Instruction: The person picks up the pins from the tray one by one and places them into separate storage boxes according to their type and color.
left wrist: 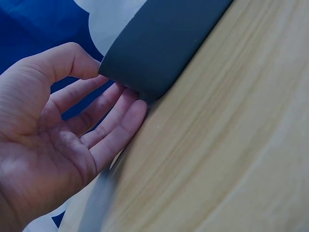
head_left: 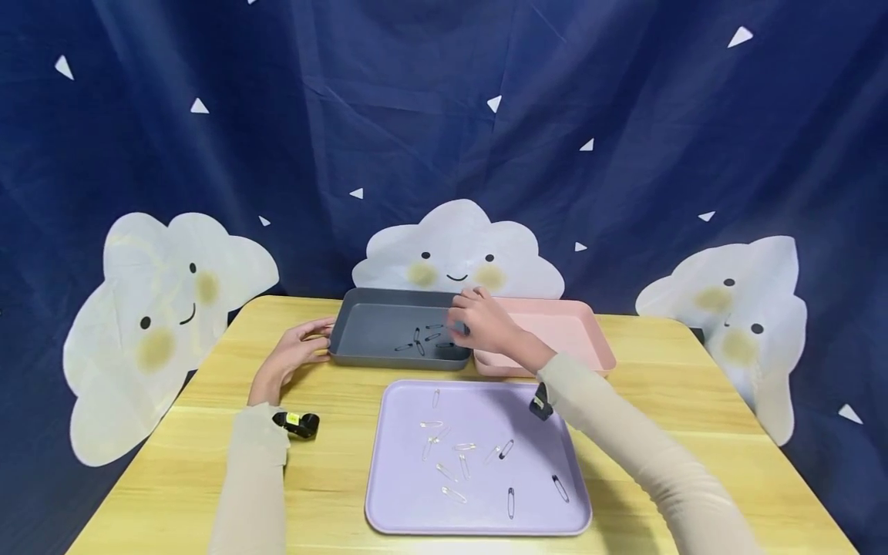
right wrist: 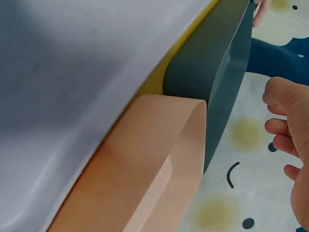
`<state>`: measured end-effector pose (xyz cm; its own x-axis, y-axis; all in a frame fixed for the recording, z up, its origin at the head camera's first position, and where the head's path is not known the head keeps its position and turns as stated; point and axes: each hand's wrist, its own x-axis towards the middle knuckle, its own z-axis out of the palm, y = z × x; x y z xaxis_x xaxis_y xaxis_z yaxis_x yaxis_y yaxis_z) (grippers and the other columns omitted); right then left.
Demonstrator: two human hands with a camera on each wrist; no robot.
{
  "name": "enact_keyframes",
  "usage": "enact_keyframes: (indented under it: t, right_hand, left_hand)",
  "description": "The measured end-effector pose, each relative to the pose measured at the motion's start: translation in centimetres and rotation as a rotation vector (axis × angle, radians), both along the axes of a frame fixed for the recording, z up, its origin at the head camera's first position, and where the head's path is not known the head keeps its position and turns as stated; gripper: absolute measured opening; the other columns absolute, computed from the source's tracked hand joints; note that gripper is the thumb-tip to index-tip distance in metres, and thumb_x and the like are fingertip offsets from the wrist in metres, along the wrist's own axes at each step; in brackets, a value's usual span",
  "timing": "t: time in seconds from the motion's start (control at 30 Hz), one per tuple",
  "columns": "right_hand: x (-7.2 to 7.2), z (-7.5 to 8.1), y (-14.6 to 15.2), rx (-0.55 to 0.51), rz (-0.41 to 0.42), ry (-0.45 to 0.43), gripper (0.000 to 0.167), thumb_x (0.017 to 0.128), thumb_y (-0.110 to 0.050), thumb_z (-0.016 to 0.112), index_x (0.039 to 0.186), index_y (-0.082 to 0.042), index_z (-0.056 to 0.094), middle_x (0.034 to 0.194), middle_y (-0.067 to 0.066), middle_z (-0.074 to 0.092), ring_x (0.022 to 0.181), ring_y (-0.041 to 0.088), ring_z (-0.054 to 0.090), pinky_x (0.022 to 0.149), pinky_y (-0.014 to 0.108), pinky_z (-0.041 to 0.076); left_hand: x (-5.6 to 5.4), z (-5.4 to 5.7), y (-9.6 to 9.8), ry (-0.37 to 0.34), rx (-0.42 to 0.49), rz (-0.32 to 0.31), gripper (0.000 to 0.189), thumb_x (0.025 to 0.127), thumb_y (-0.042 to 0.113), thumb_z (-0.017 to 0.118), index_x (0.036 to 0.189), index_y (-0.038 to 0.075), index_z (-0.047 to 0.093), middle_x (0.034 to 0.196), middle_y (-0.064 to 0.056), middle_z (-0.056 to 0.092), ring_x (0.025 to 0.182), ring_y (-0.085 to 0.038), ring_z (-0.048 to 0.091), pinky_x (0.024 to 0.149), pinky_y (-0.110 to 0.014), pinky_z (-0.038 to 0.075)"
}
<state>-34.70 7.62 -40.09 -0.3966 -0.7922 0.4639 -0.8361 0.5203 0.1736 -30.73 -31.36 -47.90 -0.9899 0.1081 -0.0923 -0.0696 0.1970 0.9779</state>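
My left hand (head_left: 294,351) rests against the left end of a dark grey tray (head_left: 371,358). In the left wrist view its thumb (left wrist: 87,66) is at the rim, and the relaxed fingertips meet the outer wall low down. Several black safety pins (head_left: 419,337) lie toward the right half of that tray. My right hand (head_left: 486,320) is over the grey tray's right end, its fingers loosely bent. The right wrist view shows no object in that hand (right wrist: 289,130). In front, a lilac tray (head_left: 402,509) carries several gold safety pins (head_left: 446,472) and 3 black ones (head_left: 511,502).
A pink tray (head_left: 583,339) stands at the grey tray's right side, partly under my right forearm. All the trays are on a wooden table (head_left: 333,493). A dark blue cloth (head_left: 430,92) with clouds hangs behind the table's far edge.
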Motion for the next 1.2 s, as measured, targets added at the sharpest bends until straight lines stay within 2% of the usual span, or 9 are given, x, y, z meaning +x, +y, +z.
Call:
enact_keyframes:
  t: [0.17,0.27,0.43,0.67,0.8,1.07,1.2]
  right_hand:
    - [1.9,0.1,1.8,-0.043,0.069,-0.015,0.010,0.079,-0.012,0.078,0.084,-0.015,0.069,0.084,0.000,0.060,0.085,0.022,0.052,0.084,0.043,0.042]
    - [3.1,0.0,2.7,-0.028,0.096,-0.022,0.010,0.078,-0.013,0.078,0.083,-0.015,0.069,0.085,-0.001,0.061,0.084,0.021,0.052,0.083,0.042,0.041]
    - [5.1,-0.2,3.9,0.043,0.134,0.005,0.013,0.076,-0.014,0.079,0.081,-0.018,0.068,0.086,-0.004,0.064,0.083,0.019,0.051,0.082,0.040,0.042]
    - [8.0,-0.9,5.6,0.160,0.190,-0.008,0.015,0.075,-0.018,0.080,0.082,-0.020,0.067,0.089,-0.006,0.063,0.084,0.016,0.049,0.082,0.035,0.040]
    - [9.3,-1.1,6.4,0.215,0.194,-0.030,0.015,0.076,-0.018,0.080,0.081,-0.022,0.067,0.087,-0.007,0.061,0.084,0.015,0.048,0.082,0.033,0.039]
    - [11.3,-1.0,7.6,0.339,0.151,-0.163,0.016,0.077,-0.024,0.080,0.090,-0.024,0.072,0.089,-0.010,0.061,0.090,0.013,0.049,0.084,0.031,0.038]
    - [12.0,-1.3,7.8,0.388,0.140,-0.180,0.018,0.074,-0.028,0.082,0.088,-0.024,0.071,0.087,-0.011,0.059,0.086,0.012,0.047,0.082,0.031,0.036]
  left_hand:
    - [0.0,0.1,0.0,0.001,0.011,-0.011,0.058,0.101,0.004,0.054,0.157,0.002,0.036,0.152,-0.030,0.042,0.104,-0.006,0.066,0.089,-0.027,0.058]
    - [0.0,0.1,-0.1,0.005,0.012,-0.015,0.058,0.102,0.004,0.053,0.157,0.002,0.036,0.153,-0.030,0.042,0.104,-0.006,0.066,0.087,-0.026,0.058]
    - [0.1,0.1,-0.1,0.020,0.015,-0.023,0.057,0.102,0.004,0.051,0.157,0.001,0.036,0.152,-0.030,0.041,0.103,-0.005,0.066,0.086,-0.025,0.058]
    - [0.1,0.2,0.0,0.015,0.003,-0.029,0.057,0.102,0.005,0.052,0.157,0.001,0.036,0.153,-0.030,0.041,0.102,-0.005,0.067,0.087,-0.026,0.058]
    - [0.0,0.2,-0.1,0.008,0.000,-0.020,0.057,0.102,0.005,0.052,0.157,0.002,0.036,0.153,-0.029,0.041,0.104,-0.005,0.066,0.087,-0.026,0.058]
    - [0.1,0.4,0.0,0.004,0.001,-0.024,0.057,0.103,0.005,0.052,0.157,0.002,0.036,0.153,-0.028,0.041,0.105,-0.006,0.066,0.087,-0.025,0.058]
    - [0.1,0.4,0.0,0.003,-0.001,-0.022,0.057,0.103,0.005,0.051,0.157,0.002,0.036,0.153,-0.028,0.041,0.105,-0.006,0.066,0.086,-0.024,0.058]
